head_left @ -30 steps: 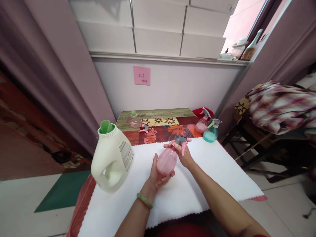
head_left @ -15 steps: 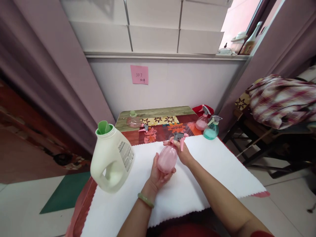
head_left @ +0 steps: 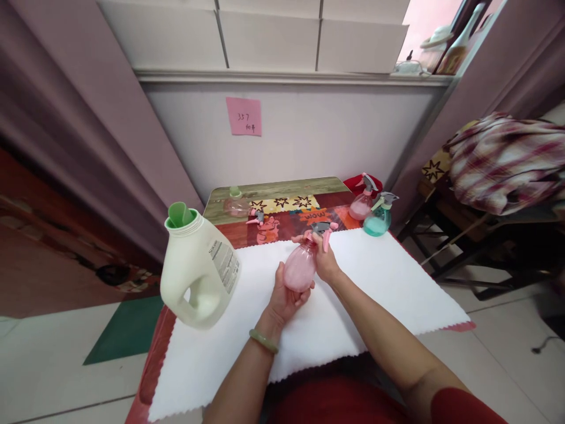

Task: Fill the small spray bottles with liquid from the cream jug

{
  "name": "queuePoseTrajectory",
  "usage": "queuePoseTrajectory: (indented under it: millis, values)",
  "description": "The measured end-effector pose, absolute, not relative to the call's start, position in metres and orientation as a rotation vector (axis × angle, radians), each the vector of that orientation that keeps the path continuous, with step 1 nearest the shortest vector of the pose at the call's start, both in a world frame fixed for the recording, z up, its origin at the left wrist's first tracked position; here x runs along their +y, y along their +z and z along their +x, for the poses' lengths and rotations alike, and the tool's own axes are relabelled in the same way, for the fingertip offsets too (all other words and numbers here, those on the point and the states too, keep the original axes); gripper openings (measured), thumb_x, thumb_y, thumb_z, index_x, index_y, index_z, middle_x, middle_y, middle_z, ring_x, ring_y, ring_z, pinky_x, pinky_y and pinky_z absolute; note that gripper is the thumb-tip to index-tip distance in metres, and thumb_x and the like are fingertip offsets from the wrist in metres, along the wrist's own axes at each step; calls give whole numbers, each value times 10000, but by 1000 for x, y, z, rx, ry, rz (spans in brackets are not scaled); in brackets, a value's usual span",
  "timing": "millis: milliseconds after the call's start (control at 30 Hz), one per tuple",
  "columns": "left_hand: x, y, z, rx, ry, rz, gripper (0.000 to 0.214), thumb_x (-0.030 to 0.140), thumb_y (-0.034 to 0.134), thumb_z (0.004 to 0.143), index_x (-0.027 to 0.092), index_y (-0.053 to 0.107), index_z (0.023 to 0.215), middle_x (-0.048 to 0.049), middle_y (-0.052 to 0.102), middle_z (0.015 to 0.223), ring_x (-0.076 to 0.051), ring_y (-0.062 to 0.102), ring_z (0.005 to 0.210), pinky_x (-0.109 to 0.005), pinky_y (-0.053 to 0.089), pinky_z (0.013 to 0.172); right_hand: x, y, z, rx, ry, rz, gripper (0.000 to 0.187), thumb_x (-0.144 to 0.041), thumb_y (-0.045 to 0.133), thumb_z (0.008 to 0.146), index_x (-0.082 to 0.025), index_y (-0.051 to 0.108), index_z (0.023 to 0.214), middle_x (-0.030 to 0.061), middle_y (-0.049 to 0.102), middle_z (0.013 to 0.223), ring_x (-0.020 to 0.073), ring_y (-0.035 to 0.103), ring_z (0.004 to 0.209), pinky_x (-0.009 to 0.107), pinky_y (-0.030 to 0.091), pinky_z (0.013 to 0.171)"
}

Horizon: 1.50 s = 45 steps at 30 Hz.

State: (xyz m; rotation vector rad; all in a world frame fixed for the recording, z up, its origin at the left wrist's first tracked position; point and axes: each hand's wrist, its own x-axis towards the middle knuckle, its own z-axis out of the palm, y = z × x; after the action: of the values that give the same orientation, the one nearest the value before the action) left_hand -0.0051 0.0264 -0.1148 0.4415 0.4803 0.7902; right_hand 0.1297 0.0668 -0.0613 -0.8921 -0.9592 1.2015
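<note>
Above the white cloth (head_left: 379,282), the left hand (head_left: 283,299) grips the pink spray bottle (head_left: 298,268) from below to steady it, while the right hand (head_left: 327,263) is clamped around its trigger top (head_left: 323,228).

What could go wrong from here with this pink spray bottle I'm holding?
1. The pink spray bottle is tilted between your left hand and right hand. If its top is loose, liquid may leak onto the white towel.
2. The detergent jug stands near the table's left edge, and its green spout looks uncapped. A bump might tip and spill it.
</note>
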Motion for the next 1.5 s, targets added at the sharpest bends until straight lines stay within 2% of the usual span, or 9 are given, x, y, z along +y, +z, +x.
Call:
queuePoseTrajectory:
  millis: [200, 333, 433, 733, 933, 1167, 1300, 1500]
  values:
    - [25, -115, -4, 483, 815, 482, 776, 764, 389, 908, 87, 646, 1185, -148, 719, 775, -124, 508, 435, -220, 276, 350, 64, -58, 132, -878, 1246, -901, 435, -571, 581, 854, -228, 606, 1120, 86, 781, 1064, 294, 709, 985, 375, 525, 791]
    - [25, -118, -4, 489, 821, 493, 770, 751, 411, 910, 81, 618, 1227, -161, 720, 794, -144, 554, 467, -220, 305, 367, 65, -60, 134, -864, 1201, -837, 307, -527, 616, 844, -242, 599, 956, 77, 766, 1102, 288, 691, 1108, 394, 510, 936]
    - [25, -120, -3, 489, 824, 505, 773, 740, 427, 909, 70, 608, 1249, -171, 720, 799, -148, 564, 464, -222, 327, 372, 64, -61, 135, -847, 1157, -821, 324, -572, 566, 890, -250, 576, 863, 64, 740, 1166, 271, 675, 1165, 394, 491, 997]
    - [25, -118, -1, 496, 814, 542, 833, 798, 376, 885, 75, 639, 1203, -159, 716, 764, -121, 537, 411, -206, 328, 340, 57, -61, 133, -817, 1140, -752, 329, -594, 600, 889, -267, 636, 893, 58, 752, 1105, 257, 704, 1071, 392, 491, 990]
    - [25, -117, -1, 515, 796, 529, 843, 804, 343, 890, 77, 646, 1188, -160, 715, 750, -126, 542, 407, -208, 328, 339, 56, -62, 132, -833, 1105, -817, 336, -595, 579, 891, -261, 607, 896, 46, 763, 1051, 253, 696, 1056, 368, 492, 949]
    - [24, -122, 0, 551, 838, 502, 806, 797, 439, 863, 86, 625, 1193, -157, 719, 790, -139, 579, 476, -207, 335, 363, 62, -67, 133, -882, 1155, -844, 334, -580, 600, 876, -249, 583, 915, 59, 781, 1016, 266, 699, 980, 374, 507, 834]
    - [23, -122, 1, 553, 868, 506, 748, 769, 520, 848, 110, 611, 1192, -142, 719, 809, -131, 567, 492, -207, 335, 382, 64, -65, 137, -894, 1197, -811, 292, -539, 597, 906, -248, 584, 924, 52, 788, 1023, 259, 700, 1007, 370, 501, 868]
    - [24, -122, 2, 555, 881, 525, 743, 766, 529, 842, 110, 612, 1182, -133, 713, 801, -130, 552, 471, -216, 303, 373, 61, -58, 136, -894, 1156, -879, 323, -578, 590, 890, -256, 582, 887, 77, 791, 952, 278, 706, 1005, 397, 491, 896]
